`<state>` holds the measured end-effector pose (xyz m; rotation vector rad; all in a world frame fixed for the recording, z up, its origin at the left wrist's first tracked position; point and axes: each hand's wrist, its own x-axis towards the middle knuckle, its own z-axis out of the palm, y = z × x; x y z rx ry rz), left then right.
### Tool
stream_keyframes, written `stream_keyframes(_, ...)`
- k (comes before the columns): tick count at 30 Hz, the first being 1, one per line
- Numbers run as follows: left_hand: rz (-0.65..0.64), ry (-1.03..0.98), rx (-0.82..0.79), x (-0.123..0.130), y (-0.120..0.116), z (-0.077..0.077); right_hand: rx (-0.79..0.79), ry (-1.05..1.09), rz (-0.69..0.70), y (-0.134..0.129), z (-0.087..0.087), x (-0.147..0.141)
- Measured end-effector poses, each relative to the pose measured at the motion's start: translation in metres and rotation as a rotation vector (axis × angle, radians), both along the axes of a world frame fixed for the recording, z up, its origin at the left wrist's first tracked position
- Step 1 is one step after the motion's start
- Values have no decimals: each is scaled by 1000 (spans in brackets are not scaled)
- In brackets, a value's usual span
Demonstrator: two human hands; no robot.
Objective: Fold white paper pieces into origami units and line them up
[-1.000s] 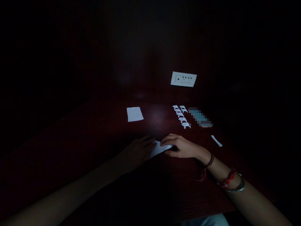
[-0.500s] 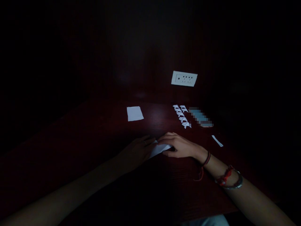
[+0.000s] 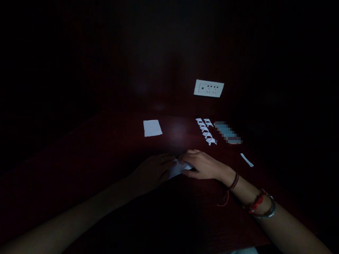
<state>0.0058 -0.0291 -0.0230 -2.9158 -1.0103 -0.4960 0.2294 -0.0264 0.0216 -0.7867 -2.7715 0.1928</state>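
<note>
A white sheet of paper [image 3: 176, 169] lies on the dark red table between my two hands. My left hand [image 3: 155, 171], in deep shadow with a ring on one finger, rests on the paper's left part. On its right part is my right hand [image 3: 200, 164], with the thumb near the lower edge and the fingers bent over the top, gripping it. Bracelets circle my right wrist and forearm. Part of the paper is hidden under both hands.
A stack of white paper [image 3: 152, 128] lies farther back. Several small folded paper pieces [image 3: 203, 129] form a column beside a blurred phone [image 3: 228, 133]. Narrow paper strips [image 3: 247, 160] lie at the right. A socket plate [image 3: 209, 88] is on the wall behind.
My right hand's fingers have shifted slightly on the paper and bent a little more. The whole view has moved slightly, with little other difference.
</note>
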Motion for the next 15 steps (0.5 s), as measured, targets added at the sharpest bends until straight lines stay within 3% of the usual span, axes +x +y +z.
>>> stream_keyframes(15,9,46,-33,-3,-2,3,27,-41,-49,-7,3,9)
